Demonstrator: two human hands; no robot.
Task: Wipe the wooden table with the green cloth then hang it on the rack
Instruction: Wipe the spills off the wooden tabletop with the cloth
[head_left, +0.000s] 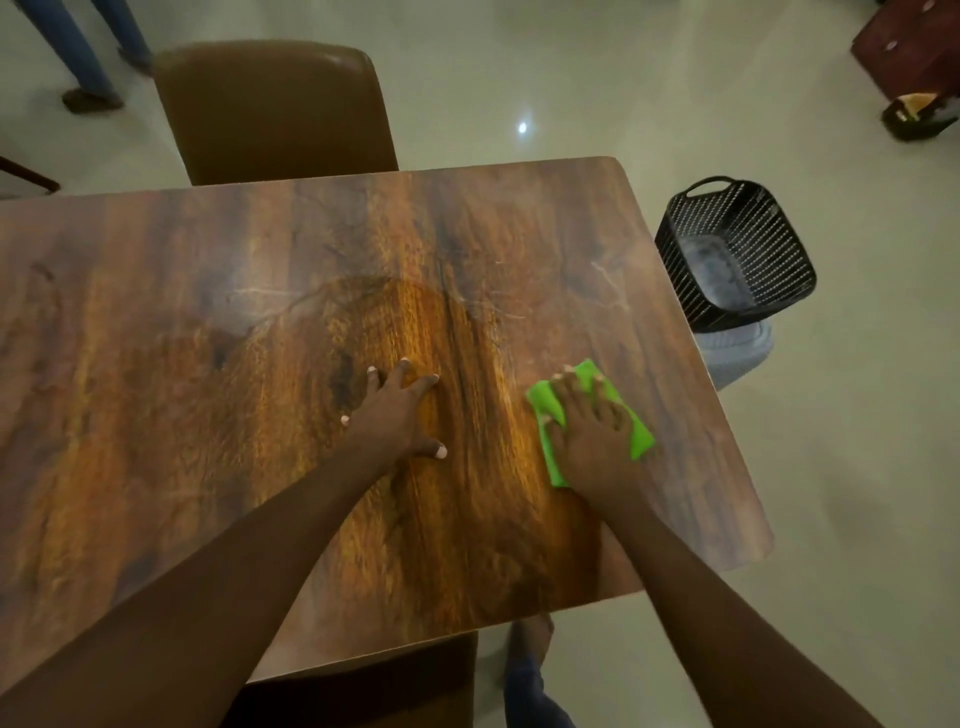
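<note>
Basically, right hand (592, 431) pressed the green cloth (641, 439) flat near the worktop's (208, 312) right edge — fingers (574, 395) straight, spread for even wiping pressure. Left hand (400, 415) lay splayed mid-worktop, holding nothing — likely bracing the lean.

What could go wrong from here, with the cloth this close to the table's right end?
1. The right hand presses flat on the green cloth without gripping it, near the wooden table's right edge; an outward stroke might push it off toward the black basket on the floor.
2. The left hand rests on the glossier middle patch; the duller left part may go unwiped.
3. No rack is in view, so hanging may need a search.
</note>
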